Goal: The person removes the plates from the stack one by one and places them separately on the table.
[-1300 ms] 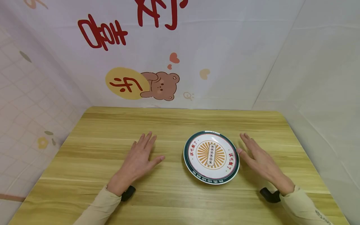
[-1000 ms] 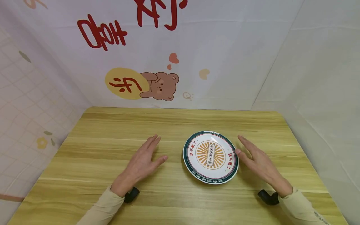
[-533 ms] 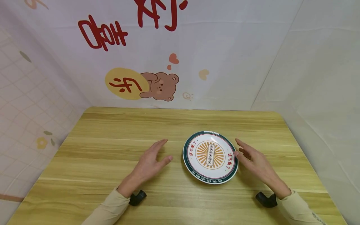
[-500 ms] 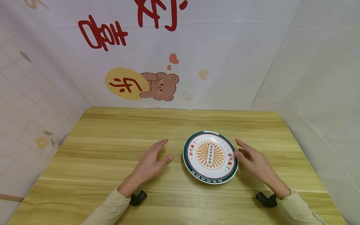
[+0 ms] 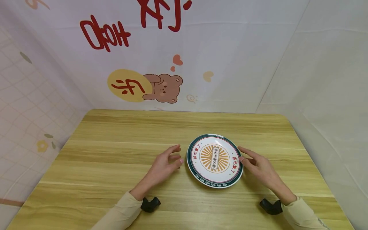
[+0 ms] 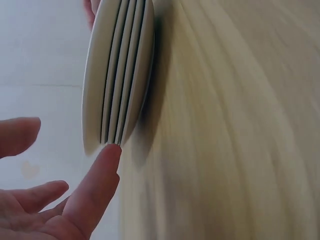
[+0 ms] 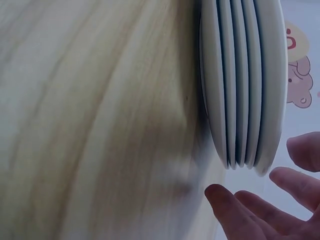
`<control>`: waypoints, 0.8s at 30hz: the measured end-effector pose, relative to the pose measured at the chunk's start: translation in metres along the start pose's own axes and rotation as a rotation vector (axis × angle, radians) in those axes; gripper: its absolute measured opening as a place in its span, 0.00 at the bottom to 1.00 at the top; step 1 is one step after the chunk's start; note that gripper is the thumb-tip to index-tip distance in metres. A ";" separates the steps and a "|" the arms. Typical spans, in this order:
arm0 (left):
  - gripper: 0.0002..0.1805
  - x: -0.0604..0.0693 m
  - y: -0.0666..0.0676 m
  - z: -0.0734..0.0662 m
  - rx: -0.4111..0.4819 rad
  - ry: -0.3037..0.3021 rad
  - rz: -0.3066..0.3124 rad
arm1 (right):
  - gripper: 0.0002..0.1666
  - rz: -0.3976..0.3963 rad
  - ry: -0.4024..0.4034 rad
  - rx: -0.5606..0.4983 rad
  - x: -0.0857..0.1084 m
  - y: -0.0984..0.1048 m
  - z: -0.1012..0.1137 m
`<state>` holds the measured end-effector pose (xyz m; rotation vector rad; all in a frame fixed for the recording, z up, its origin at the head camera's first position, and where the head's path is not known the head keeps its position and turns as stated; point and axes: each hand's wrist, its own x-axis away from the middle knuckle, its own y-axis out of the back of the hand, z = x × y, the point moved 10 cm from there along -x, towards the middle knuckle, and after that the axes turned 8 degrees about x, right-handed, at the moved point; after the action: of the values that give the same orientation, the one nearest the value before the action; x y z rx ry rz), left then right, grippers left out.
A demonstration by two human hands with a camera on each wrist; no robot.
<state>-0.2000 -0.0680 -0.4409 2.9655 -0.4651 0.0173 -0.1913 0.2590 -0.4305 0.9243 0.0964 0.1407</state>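
Note:
A stack of several plates (image 5: 215, 160) lies on the wooden table; the top one is white with a dark green rim and an orange sunburst. Seen edge-on, the stacked rims (image 6: 120, 70) show in the left wrist view and the plates (image 7: 245, 85) in the right wrist view. My left hand (image 5: 163, 166), fingers slightly bent, is just left of the stack; one fingertip (image 6: 112, 150) looks close to or against the rims, contact unclear. My right hand (image 5: 263, 169) is at the right edge, thumb by the top rim, its other fingers (image 7: 227, 202) spread below, not gripping.
The wooden table (image 5: 129, 127) meets a white cloth backdrop (image 5: 230, 48) printed with red characters and a bear (image 5: 166, 88). More cloth stands at the left and right sides. A black wrist fitting (image 5: 150, 204) sits under the left wrist, another (image 5: 271, 207) under the right.
My left hand has moved right, up to the stack's left side, its fingers bending a little. My right hand has shifted slightly left toward the rim. The plates have hardly moved.

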 end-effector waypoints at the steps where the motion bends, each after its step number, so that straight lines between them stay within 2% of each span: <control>1: 0.33 -0.001 -0.003 0.002 0.040 0.013 0.013 | 0.28 -0.003 0.002 -0.003 0.000 0.000 0.000; 4: 0.33 -0.002 -0.011 0.007 0.148 0.058 0.039 | 0.26 -0.006 0.009 -0.019 0.000 0.000 0.000; 7: 0.33 -0.004 -0.016 0.012 0.200 0.086 0.042 | 0.25 -0.002 0.008 -0.042 0.000 -0.002 -0.001; 15: 0.31 -0.005 -0.024 0.015 0.272 0.115 0.026 | 0.24 -0.011 0.016 -0.055 0.001 -0.003 0.000; 24: 0.29 -0.008 -0.028 0.018 0.313 0.133 0.003 | 0.23 -0.014 0.024 -0.087 0.002 -0.002 0.004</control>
<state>-0.1988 -0.0422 -0.4631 3.2393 -0.4889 0.3138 -0.1886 0.2553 -0.4298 0.8352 0.1176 0.1421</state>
